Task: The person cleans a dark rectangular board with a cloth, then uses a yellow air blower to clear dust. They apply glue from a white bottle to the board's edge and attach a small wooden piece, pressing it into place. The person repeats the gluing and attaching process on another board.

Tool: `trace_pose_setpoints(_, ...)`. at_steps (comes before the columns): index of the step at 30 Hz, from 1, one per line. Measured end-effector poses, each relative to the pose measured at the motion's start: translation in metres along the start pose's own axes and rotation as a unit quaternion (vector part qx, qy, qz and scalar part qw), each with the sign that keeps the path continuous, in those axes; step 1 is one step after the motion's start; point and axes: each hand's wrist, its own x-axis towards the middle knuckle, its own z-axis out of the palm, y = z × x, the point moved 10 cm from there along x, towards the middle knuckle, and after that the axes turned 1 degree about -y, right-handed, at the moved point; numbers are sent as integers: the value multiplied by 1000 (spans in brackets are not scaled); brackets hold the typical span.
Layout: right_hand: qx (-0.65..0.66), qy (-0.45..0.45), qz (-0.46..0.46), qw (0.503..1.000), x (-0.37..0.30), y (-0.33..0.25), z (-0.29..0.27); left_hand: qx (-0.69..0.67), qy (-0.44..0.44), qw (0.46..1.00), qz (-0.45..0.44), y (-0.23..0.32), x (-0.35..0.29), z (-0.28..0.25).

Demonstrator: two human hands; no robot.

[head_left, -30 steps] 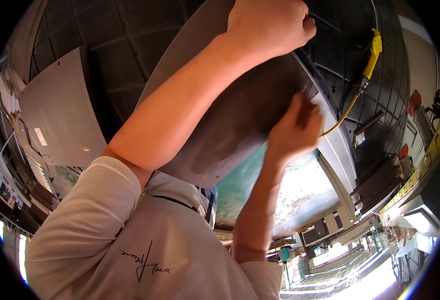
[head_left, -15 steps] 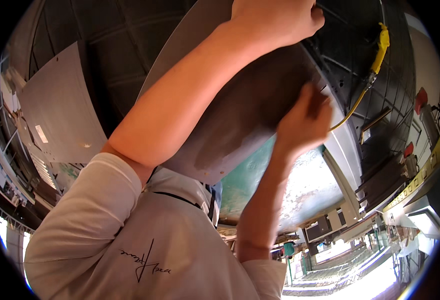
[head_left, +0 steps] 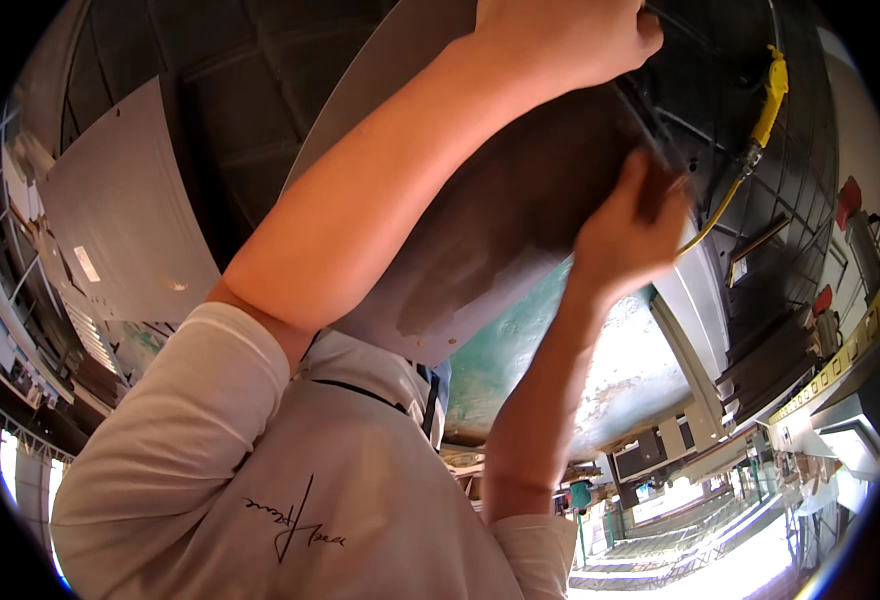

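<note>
Left hand (head_left: 560,40) grips grey panel (head_left: 490,250) edge; right hand (head_left: 625,235) presses underside.

Strong daylight glare lower right, dark shadowed upper half, heavy fisheye bending at rim, near forearm soft.

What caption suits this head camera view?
Both hands, left hand and right hand, press on a large curved grey metal sheet beside a yellow cable.

Grey panel (head_left: 480,250) top cut off; fingers behind it.
</note>
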Motion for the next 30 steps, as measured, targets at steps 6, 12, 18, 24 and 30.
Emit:
trace_pose_setpoints(6,13,-18,31,999,12,2,4,-18,31,999,25,1,0,-4)
trace_pose_setpoints(12,33,25,-50,998,-47,1,-9,-25,-8,1000,-2,0,0,2)
trace_pose_setpoints(18,110,30,-28,993,-52,-2,-9,-15,-5,1000,4,-1,-2,-2)
trace_pose_setpoints(24,40,-4,-23,999,9,-13,5,-2,30,999,22,-3,2,-4)
trace_pose_setpoints(30,67,19,-24,997,-15,-12,0,-15,-5,1000,1,-4,1,4)
